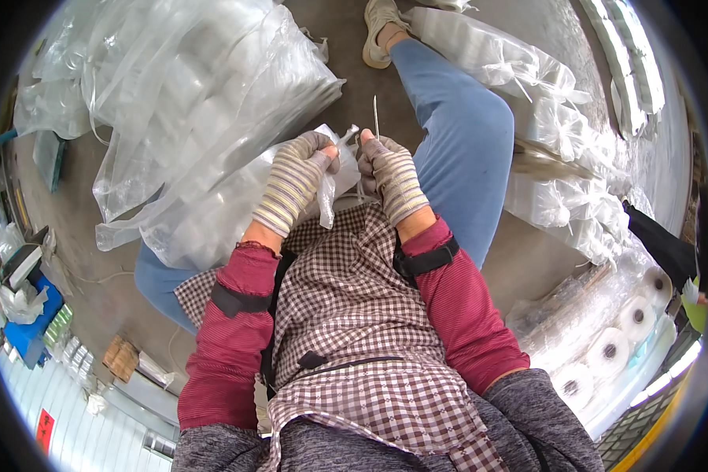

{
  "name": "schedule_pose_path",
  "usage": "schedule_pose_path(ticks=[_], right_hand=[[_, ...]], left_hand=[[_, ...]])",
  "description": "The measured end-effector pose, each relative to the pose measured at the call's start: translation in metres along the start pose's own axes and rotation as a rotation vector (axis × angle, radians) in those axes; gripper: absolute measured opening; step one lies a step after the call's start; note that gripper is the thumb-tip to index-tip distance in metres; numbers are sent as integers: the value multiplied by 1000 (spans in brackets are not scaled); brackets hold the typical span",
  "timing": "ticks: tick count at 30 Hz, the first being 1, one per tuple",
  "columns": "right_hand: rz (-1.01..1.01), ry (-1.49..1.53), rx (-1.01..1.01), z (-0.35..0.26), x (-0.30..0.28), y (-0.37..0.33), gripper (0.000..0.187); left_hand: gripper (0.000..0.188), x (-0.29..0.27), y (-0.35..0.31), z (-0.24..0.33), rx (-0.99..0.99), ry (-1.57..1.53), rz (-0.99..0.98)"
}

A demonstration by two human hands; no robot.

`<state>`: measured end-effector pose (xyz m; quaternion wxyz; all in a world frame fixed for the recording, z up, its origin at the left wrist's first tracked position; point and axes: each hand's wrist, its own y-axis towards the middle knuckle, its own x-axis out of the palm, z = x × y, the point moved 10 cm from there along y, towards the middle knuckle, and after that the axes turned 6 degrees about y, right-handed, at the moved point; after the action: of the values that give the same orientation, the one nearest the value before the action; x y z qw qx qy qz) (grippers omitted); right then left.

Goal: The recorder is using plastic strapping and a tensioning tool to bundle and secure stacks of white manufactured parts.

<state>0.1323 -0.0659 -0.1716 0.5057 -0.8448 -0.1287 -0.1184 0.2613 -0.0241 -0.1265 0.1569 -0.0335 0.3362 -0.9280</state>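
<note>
Striped, grey-fingered gloves cover both hands, held close together in front of my lap. My left hand [300, 175] is closed in a pinch on the gathered end of a clear plastic bag [327, 201], whose loose film hangs below the fingers. Just right of it, my right hand [392, 175] is closed on a thin white string [376, 116], which sticks up past the thumb. What lies inside the right fist is partly hidden. Beyond the left hand, a large clear plastic sack [236, 102] of pale, rounded goods leans against my left leg.
Several knotted clear bags [558, 134] lie right of my bent leg [468, 141]. Wrapped white rolls [610, 350] with dark cores are stacked at the lower right. On the far left are a blue bin [35, 322] and a brown carton [121, 358].
</note>
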Motion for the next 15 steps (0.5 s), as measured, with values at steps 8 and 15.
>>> schedule_pose_path(ticks=[8,15], right_hand=[[-6,-845,-454,-96,38,-9,28],[144,-609,-898,-121,47,-43,30]], left_hand=[[26,22,16,38,210,1074,-165],[16,5,20,-7,-261,31,-210]])
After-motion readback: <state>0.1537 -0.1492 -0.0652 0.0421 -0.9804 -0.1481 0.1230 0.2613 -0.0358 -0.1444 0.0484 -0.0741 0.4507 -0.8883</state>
